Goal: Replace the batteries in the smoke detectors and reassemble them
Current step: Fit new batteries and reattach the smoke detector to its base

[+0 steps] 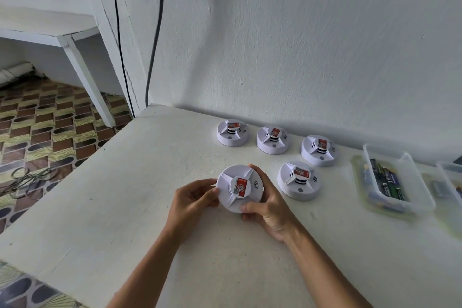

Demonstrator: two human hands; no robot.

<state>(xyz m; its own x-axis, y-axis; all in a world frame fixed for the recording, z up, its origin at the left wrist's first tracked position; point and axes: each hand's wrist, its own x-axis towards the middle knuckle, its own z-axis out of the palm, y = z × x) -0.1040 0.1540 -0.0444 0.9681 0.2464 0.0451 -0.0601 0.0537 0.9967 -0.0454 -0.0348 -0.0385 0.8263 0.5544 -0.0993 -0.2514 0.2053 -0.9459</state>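
A round white smoke detector [238,189] with a red label on its top sits between both hands just above the table. My left hand [192,199] grips its left rim with curled fingers. My right hand [266,207] wraps around its right side, thumb on the front edge. Several more white smoke detectors stand on the table behind: one at the far left [232,132], one in the middle [273,139], one at the right [318,150], and a nearer one [298,180]. A clear tray [412,182] at the right holds several batteries [390,180].
The white table [150,195] stands against a white wall. A second clear container [450,182] sits at the far right edge. Two black cables [155,40] hang down the wall at the left. Patterned floor and a white shelf frame lie left of the table.
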